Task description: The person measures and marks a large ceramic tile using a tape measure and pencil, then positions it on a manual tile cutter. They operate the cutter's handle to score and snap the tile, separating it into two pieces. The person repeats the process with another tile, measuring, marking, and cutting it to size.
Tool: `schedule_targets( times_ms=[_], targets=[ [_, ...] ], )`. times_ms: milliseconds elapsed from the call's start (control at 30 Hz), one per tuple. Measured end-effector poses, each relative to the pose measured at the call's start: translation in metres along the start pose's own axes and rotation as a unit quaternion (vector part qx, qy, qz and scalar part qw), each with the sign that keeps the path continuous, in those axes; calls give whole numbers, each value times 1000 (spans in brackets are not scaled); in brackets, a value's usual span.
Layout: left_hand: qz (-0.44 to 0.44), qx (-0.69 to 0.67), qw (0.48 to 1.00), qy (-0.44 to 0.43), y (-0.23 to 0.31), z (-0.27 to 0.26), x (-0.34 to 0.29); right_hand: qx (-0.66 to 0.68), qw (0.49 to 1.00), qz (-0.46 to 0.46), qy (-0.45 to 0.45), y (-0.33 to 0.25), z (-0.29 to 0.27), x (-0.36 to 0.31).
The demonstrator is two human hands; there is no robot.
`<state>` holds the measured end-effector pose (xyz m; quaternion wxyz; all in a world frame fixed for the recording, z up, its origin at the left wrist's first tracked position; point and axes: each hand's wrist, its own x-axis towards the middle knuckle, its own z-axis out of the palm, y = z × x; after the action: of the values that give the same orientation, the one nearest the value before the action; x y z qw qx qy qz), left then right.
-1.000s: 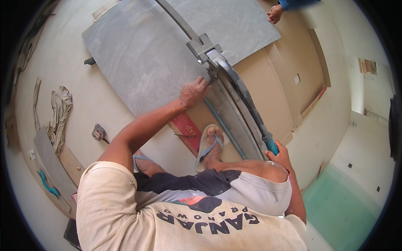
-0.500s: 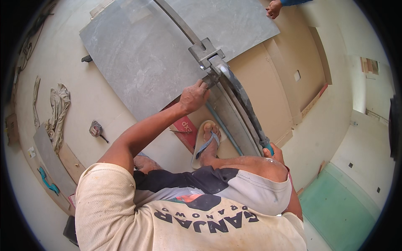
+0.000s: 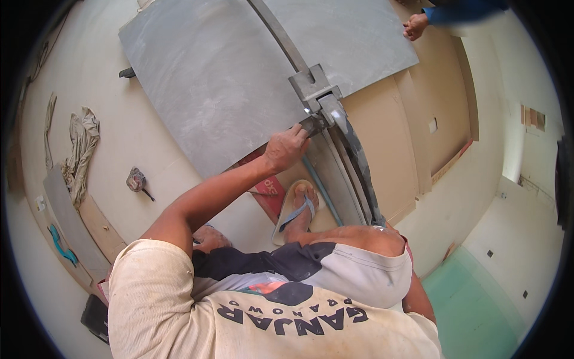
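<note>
A large grey tile (image 3: pixel 197 78) lies under the rail of a manual tile cutter (image 3: pixel 312 90), whose sliding head sits near the tile's close edge. My left hand (image 3: pixel 288 148) is closed, its fingers on a dark metal piece just beside the head. From the head, the cutter's long worn lever (image 3: pixel 353 158) runs down toward my right knee. At the lever's lower end a sliver of my right hand (image 3: pixel 391 228) shows; the knee hides its fingers and the grip. Another person's hand (image 3: pixel 415 27), in a blue sleeve, is by the tile's far right corner.
Flattened cardboard (image 3: pixel 382 131) lies right of the cutter. My sandalled foot (image 3: pixel 299 209) is beside its base. On the floor at left are a small dark tool with a cord (image 3: pixel 137 180) and a crumpled cloth (image 3: pixel 84 140). A greenish glass-like panel (image 3: pixel 472 299) is at lower right.
The view has shifted slightly, so the cutter and tile sit further right and lower. My right hand and the teal grip have gone mostly behind my knee. The left hand keeps its place beside the head.
</note>
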<state>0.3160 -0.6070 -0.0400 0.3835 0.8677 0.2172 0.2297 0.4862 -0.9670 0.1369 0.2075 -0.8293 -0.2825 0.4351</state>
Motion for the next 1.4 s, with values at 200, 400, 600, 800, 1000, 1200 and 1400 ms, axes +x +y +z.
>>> schedule_targets(
  times_ms=[200,400,600,800,1000,1200,1400],
  targets=[
    [-78,64,989,109,-50,-31,50,-25,997,58,-47,-57,15,77],
    [-86,269,928,243,-230,-166,199,26,997,-41,-61,-302,47,291],
    [-198,159,925,283,-328,-217,281,1,993,-114,-43,-443,64,408],
    [-136,306,873,354,-319,-217,293,20,993,-101,-60,-463,48,399],
    [-184,268,894,307,-312,-217,291,66,994,-75,-54,-468,51,391],
    [-227,268,889,294,-310,-222,288,124,983,-103,-89,-514,5,363],
    [-226,262,896,279,-307,-221,290,81,988,-111,-73,-531,-11,348]
  ],
)
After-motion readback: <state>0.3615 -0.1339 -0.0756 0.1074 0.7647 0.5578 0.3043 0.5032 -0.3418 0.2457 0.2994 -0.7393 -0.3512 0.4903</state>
